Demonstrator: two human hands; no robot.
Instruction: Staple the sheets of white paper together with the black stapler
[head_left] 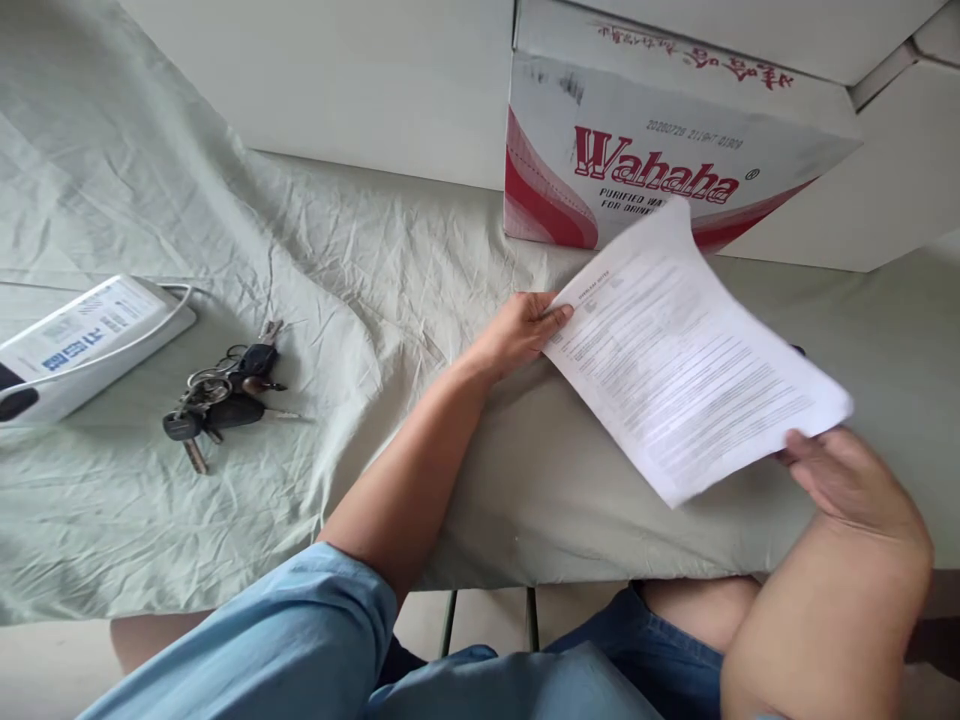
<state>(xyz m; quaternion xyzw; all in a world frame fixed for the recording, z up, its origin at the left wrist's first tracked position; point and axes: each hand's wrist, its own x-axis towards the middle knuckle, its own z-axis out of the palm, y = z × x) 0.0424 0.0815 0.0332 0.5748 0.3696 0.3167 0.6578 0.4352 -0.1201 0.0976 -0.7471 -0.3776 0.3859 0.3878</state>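
A printed sheet of paper (686, 365) is held tilted above the table between both hands. My left hand (521, 330) pinches its left corner, thumb on top. Its lower right edge is gripped by my right hand (847, 480). The sheet's far corner curls up in front of a red-and-white Wahaha cardboard box (600, 150).
A wrinkled pale green cloth (225, 250) covers the table. A bunch of keys (221, 395) lies at the left, beside a white device with a cable (82, 340). A white wall stands behind the box. The table's front edge and metal legs (487, 615) are near my knees.
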